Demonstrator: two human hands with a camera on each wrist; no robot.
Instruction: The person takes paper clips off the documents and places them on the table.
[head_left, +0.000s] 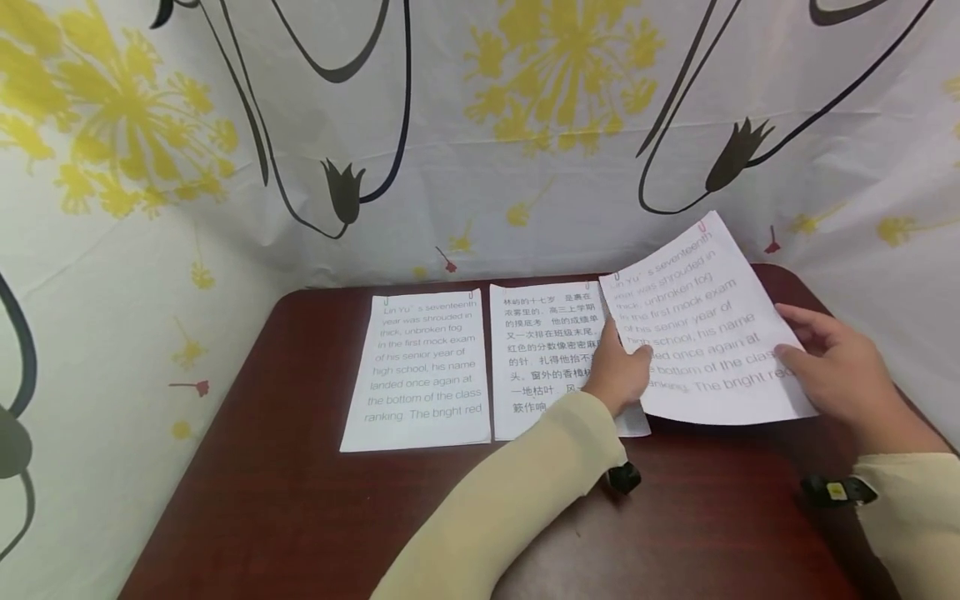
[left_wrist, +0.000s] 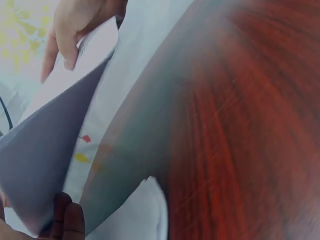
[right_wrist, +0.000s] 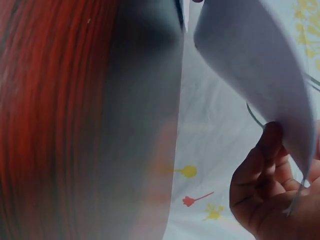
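Observation:
Both hands hold a clipped set of printed sheets with English text, raised and tilted above the right side of the table. My left hand pinches its left edge, over the right part of a flat set with Chinese text. At the lower right edge, my right hand grips the paper between thumb and fingers. A pink paper clip and a dark paper clip sit on its top edge. In the right wrist view, the sheets' plain back faces the camera, with the right hand's fingers against it.
Another clipped set with English text lies flat at the left, beside the Chinese one. The dark red wooden table ends at a white curtain with yellow and grey flower prints, which hangs behind and at both sides.

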